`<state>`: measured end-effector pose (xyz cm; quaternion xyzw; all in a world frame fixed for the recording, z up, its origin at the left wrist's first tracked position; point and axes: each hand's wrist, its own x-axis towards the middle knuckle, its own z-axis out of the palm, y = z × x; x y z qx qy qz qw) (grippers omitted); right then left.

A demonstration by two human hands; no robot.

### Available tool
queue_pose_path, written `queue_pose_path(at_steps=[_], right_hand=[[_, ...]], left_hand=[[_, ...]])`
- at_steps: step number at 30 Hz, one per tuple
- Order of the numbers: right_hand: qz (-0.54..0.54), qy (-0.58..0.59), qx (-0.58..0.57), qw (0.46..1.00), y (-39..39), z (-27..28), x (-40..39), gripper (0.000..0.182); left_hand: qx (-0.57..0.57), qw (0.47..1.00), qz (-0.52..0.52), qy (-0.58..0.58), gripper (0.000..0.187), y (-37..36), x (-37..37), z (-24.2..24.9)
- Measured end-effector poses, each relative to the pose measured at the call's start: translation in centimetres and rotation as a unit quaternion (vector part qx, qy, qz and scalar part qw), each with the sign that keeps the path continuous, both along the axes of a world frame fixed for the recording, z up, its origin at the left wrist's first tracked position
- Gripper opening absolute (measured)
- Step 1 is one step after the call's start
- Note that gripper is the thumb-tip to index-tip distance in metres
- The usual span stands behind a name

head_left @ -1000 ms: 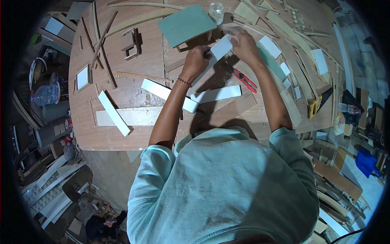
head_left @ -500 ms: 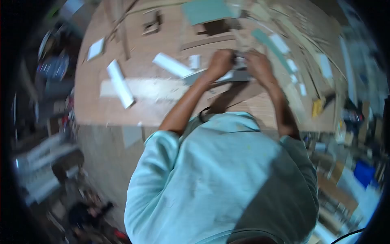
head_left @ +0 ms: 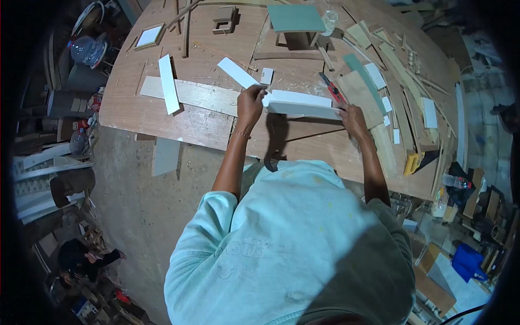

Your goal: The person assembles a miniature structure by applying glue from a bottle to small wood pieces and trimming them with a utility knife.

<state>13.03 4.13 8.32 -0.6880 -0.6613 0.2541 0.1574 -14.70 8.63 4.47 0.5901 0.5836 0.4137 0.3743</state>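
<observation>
A long white strip of board [head_left: 303, 110] spans the space between my two hands, its grey-looking face toward me. My left hand [head_left: 249, 111] is closed on its left end, fingers bent at the corner. At the opposite end, my right hand [head_left: 353, 120] pinches the strip between thumb and fingers. A second white face [head_left: 300, 98] shows right behind the strip's upper edge. Just beyond my right hand lies a red utility knife [head_left: 332, 88] on the table. Near my left hand rest another white strip [head_left: 238, 73] and a small white block [head_left: 266, 76].
The wooden table [head_left: 211, 127] carries a green-topped miniature table [head_left: 297, 19], a small wooden frame piece [head_left: 223, 20], a white strip [head_left: 168, 85] across a pale plank [head_left: 208, 96], and many wood offcuts at right. A yellow-handled saw [head_left: 414, 162] lies near the right edge.
My hands were close together over the strip; now they are apart, one at each end. The red utility knife now shows on the table. The view has shifted and become sharper.
</observation>
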Motion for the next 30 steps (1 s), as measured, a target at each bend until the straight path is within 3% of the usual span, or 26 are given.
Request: queue_pose_path(at_steps=[2,6,15,18,20,22,24,26,30], right_hand=[[0.02,0.012,0.008,1.0,0.4,-1.1,0.8,0.017],[0.065,-0.031,0.031,0.997,0.5,-1.6,1.5,0.016],[0.178,-0.026,0.076,0.981,2.2,-4.2,3.6,0.014],[0.213,-0.014,0.161,0.964,2.4,-4.8,3.7,0.014],[0.174,0.046,0.086,0.98,2.2,-4.3,3.7,0.013],[0.181,0.031,0.09,0.979,2.2,-3.9,3.7,0.014],[0.184,0.019,0.092,0.979,2.2,-4.0,3.8,0.014],[0.199,0.016,0.153,0.968,2.5,-4.5,4.0,0.014],[0.205,0.027,0.171,0.963,2.2,-5.1,4.0,0.013]], left_hand=[[-0.035,0.996,0.032,-0.078,0.015,-1.4,-0.4,-2.4],[-0.077,0.992,0.057,-0.087,0.018,-4.7,1.0,-3.4],[-0.032,0.99,0.129,-0.056,0.019,-8.1,4.5,-3.2],[-0.022,0.986,0.16,-0.044,0.019,-8.7,4.9,-3.4],[-0.013,0.987,0.156,-0.036,0.02,-9.0,5.3,-3.0],[0.024,0.984,0.172,-0.027,0.02,-9.1,5.4,-3.2],[-0.008,0.985,0.174,0.002,0.023,-9.2,5.3,-3.4],[-0.003,0.985,0.171,0.003,0.023,-8.9,5.1,-4.0],[0.003,0.988,0.153,-0.036,0.021,-8.5,5.0,-4.0]])
